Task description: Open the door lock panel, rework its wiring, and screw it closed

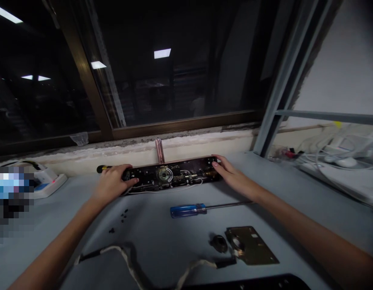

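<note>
A long black panel (180,176), with a round metal part and thin white wires on its upper face, lies across the far side of the table. Around its left end my left hand (116,180) is closed, thumb on top. My right hand (227,171) grips the other end, thumb over the face and fingers at the back edge. Nearer to me lies a blue-handled screwdriver (188,210), its shaft pointing right. Several small black screws (123,216) are scattered left of it. A flat metal plate (253,245) rests beside a black ring-shaped part (219,243).
A wrapped cable (126,257) runs along the front, by another black panel (259,282). A white power strip (53,186) stands left. White cables (331,153) pile up right, behind a grey shelf post (277,125). The window (180,92) closes off the back.
</note>
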{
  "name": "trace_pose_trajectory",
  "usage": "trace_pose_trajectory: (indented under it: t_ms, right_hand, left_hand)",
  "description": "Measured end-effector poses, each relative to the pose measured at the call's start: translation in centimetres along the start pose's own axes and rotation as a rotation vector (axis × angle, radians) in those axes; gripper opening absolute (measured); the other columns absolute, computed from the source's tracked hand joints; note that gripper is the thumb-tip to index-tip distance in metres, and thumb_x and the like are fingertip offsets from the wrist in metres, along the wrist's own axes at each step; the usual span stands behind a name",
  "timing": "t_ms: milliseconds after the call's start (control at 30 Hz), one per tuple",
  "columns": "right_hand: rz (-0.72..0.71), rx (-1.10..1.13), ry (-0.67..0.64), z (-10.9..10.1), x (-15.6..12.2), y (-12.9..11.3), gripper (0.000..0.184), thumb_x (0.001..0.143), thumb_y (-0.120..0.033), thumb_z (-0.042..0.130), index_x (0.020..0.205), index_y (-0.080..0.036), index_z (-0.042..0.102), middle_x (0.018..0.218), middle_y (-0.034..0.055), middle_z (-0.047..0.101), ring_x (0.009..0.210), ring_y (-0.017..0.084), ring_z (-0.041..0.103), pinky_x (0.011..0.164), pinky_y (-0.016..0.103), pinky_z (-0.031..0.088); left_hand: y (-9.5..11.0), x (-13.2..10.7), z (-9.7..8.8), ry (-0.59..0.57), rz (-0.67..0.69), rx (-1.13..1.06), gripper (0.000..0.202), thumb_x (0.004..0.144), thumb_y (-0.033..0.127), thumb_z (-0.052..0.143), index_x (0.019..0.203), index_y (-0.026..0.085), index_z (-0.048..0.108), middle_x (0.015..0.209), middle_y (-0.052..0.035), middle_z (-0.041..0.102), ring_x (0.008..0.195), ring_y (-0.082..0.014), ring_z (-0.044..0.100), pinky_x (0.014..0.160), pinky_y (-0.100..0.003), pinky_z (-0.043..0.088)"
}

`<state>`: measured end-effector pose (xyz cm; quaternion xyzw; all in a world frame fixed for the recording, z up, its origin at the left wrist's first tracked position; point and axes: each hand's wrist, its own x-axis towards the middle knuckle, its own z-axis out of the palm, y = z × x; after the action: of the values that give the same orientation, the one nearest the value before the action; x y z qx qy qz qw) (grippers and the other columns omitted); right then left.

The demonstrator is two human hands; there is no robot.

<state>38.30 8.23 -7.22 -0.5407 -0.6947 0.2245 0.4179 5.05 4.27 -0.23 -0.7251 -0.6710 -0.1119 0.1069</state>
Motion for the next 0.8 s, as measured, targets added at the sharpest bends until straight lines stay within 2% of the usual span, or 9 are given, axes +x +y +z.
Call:
trace_pose_trajectory:
  t_ms: [100,267,433,533,633,667,733,800]
  right_hand:
    - [0.019,-0.007,-0.029,0.0,-0.1,-0.2,0.048,0.085,-0.05,0.03,0.124,-0.022,0.034,0.118,0.0065,0.053,0.109,0.021,0.05,0.096,0.035,0.035]
    - [-0.012,0.0,-0.041,0.5,-0.3,-0.6,0.052,0.084,-0.05,0.033,0.126,-0.02,0.028,0.125,0.0079,0.047,0.115,0.021,0.045,0.099,0.034,0.032]
    - [-0.064,0.015,-0.061,0.8,-0.1,-0.6,0.052,0.084,-0.051,0.034,0.125,-0.021,0.028,0.127,0.0072,0.045,0.12,0.02,0.04,0.1,0.031,0.031]
    - [-0.046,0.021,-0.064,0.5,0.1,0.0,0.053,0.083,-0.051,0.035,0.127,-0.022,0.029,0.128,0.0059,0.045,0.119,0.02,0.041,0.1,0.032,0.032]
    - [-0.007,0.023,-0.05,0.2,0.2,0.6,0.053,0.082,-0.051,0.037,0.127,-0.024,0.031,0.125,0.0049,0.049,0.115,0.021,0.046,0.099,0.035,0.032]
    - [0.004,0.025,-0.046,0.2,0.2,0.7,0.052,0.081,-0.05,0.037,0.126,-0.024,0.033,0.125,0.0048,0.05,0.114,0.021,0.046,0.099,0.036,0.032]
    - [0.014,0.027,-0.048,0.1,0.1,0.8,0.048,0.082,-0.049,0.036,0.123,-0.024,0.037,0.125,0.0044,0.049,0.115,0.022,0.046,0.1,0.038,0.031]
    - [0.016,0.025,-0.055,0.0,0.0,0.7,0.044,0.083,-0.048,0.036,0.12,-0.024,0.041,0.124,0.0039,0.05,0.114,0.022,0.046,0.1,0.038,0.032]
  left_hand:
    - [-0.2,0.3,-0.1,0.008,0.003,-0.002,0.043,0.073,0.046,0.052,0.107,0.02,0.054,0.106,-0.0074,0.062,0.101,-0.026,0.053,0.087,-0.036,0.035]
    - [0.1,-0.2,0.3,0.043,-0.022,0.02,0.042,0.073,0.043,0.053,0.108,0.02,0.054,0.11,-0.0078,0.061,0.107,-0.0256,0.05,0.09,-0.037,0.032]
    - [0.4,-0.4,0.8,0.068,-0.03,0.035,0.042,0.074,0.043,0.052,0.108,0.02,0.054,0.109,-0.009,0.061,0.107,-0.0264,0.05,0.091,-0.039,0.032]
    - [0.0,-0.6,0.1,0.033,0.006,-0.034,0.043,0.074,0.045,0.05,0.108,0.019,0.056,0.108,-0.0082,0.062,0.105,-0.0266,0.051,0.09,-0.039,0.033]
    - [-1.8,-1.2,-1.9,-0.012,0.079,-0.256,0.045,0.077,0.045,0.04,0.113,0.02,0.052,0.112,-0.0045,0.06,0.1,-0.0213,0.054,0.084,-0.03,0.04]
    - [-2.7,-1.5,-2.7,0.015,0.083,-0.311,0.044,0.077,0.043,0.039,0.113,0.021,0.053,0.112,-0.0032,0.06,0.099,-0.0201,0.055,0.08,-0.028,0.042]
    - [-4.7,-2.4,-3.9,0.082,0.089,-0.304,0.035,0.075,0.043,0.042,0.098,0.023,0.06,0.104,-0.0017,0.063,0.093,-0.0203,0.056,0.071,-0.025,0.044]
    - [-6.4,-3.4,-4.2,0.063,0.119,-0.239,0.026,0.074,0.043,0.045,0.085,0.027,0.063,0.089,0.0003,0.065,0.079,-0.0183,0.058,0.065,-0.024,0.044]
